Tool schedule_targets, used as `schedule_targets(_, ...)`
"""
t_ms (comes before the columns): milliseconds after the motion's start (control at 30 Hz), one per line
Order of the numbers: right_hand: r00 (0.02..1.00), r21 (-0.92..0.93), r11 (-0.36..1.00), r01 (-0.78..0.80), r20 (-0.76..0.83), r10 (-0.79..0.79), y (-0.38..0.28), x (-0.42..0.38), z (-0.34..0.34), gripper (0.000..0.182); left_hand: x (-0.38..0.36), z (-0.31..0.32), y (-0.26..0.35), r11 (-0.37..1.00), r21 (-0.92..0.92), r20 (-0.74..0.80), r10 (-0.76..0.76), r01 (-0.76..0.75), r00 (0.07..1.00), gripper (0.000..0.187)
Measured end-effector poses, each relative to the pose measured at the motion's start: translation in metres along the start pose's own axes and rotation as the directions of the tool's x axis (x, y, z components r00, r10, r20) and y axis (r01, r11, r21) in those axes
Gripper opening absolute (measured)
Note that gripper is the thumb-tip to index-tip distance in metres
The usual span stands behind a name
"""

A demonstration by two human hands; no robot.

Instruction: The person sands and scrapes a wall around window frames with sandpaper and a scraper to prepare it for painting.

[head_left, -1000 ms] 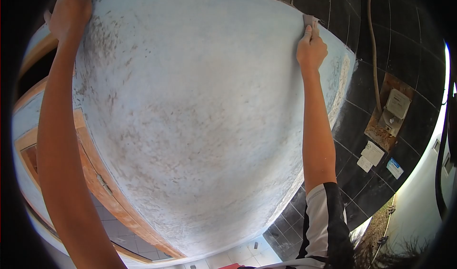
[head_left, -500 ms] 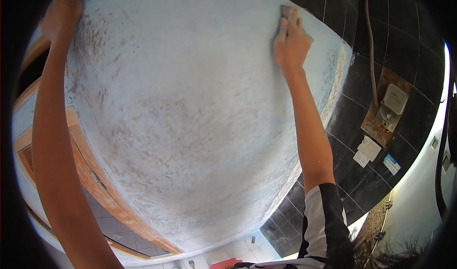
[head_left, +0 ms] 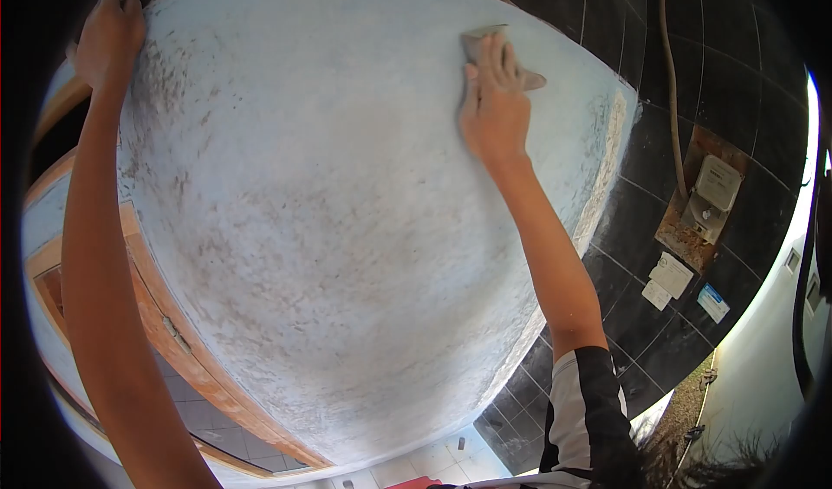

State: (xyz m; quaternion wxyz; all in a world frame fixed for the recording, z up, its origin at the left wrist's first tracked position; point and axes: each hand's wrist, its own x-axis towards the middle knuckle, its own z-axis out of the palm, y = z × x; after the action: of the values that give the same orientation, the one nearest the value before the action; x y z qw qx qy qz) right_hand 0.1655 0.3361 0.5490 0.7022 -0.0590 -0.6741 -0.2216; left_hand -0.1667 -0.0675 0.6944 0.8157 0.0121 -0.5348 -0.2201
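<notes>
A pale blue wall (head_left: 347,116) with grey-brown mottled patches fills the middle of the view. My right hand (head_left: 498,112) is closed round a putty knife (head_left: 474,43), whose flat blade lies against the upper right of this wall. The knife's handle end sticks out to the right of my fingers. At the top left my left hand (head_left: 113,43) is raised by the wall's edge, fingers bent round something greyish. The frame's dark border partly hides that object, and its kind cannot be made out.
A wooden door frame (head_left: 173,324) runs along the lower left. Black tiles (head_left: 641,238) cover the right side, with an electricity meter (head_left: 717,186), a cable (head_left: 673,99) and paper labels (head_left: 669,277). A red object (head_left: 414,483) lies on the floor below.
My right hand has moved left and slightly down across the wall with the putty knife. My left hand has barely shifted. The camera view has tilted a little.
</notes>
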Motion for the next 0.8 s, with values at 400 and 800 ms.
schedule_targets(400, 0.991, -0.059, 0.993, -0.1, -0.093, 0.094, 0.034, 0.02, 0.006, 0.048, 0.0, -0.021, 0.013, 0.989, 0.145, 0.158, -0.051, 0.028, 0.986, 0.042)
schedule_targets(800, 0.886, -0.203, 0.865, -0.459, -0.026, 0.464, 0.114, 0.018, -0.011, 0.046, 0.001, 0.005, -0.008, 0.992, 0.091, -0.037, 0.085, -0.082, 0.996, 0.047)
